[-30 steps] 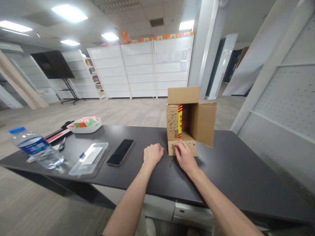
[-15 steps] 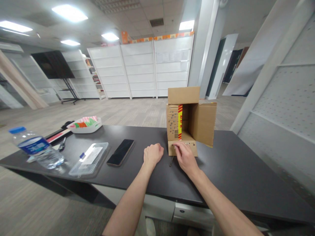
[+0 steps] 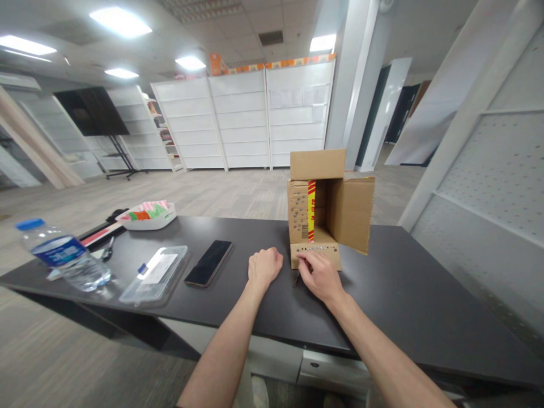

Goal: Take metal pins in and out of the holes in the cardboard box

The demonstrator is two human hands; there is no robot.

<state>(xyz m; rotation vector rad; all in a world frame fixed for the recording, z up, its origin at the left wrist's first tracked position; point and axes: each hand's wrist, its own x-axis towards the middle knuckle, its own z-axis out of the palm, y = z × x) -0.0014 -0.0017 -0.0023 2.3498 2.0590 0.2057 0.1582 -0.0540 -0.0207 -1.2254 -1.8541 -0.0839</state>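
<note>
An open cardboard box (image 3: 357, 215) stands on the dark table, its opening facing me. Small round grey spots cover its left flap, beside a yellow and red tape strip (image 3: 311, 212). The lower front flap (image 3: 335, 262) hangs down with a row of small dots or holes along it. My right hand (image 3: 321, 275) is at this flap, thumb and fingers pinched together; whatever is between them is too small to make out. Just below the fingertips is a thin dark rod (image 3: 296, 279), partly hidden. My left hand (image 3: 264, 266) rests on the table as a closed fist, left of the box.
Left of my fist lie a black phone (image 3: 209, 263) and a clear plastic case (image 3: 156, 276). Farther left are a water bottle (image 3: 63, 255), a black pen (image 3: 109, 249) and a white basket (image 3: 148, 221) with colourful contents. A perforated white panel (image 3: 501, 164) stands at the right.
My right hand has shifted slightly down along the lower flap, uncovering more of the dotted row. My left hand and the box stay in place.
</note>
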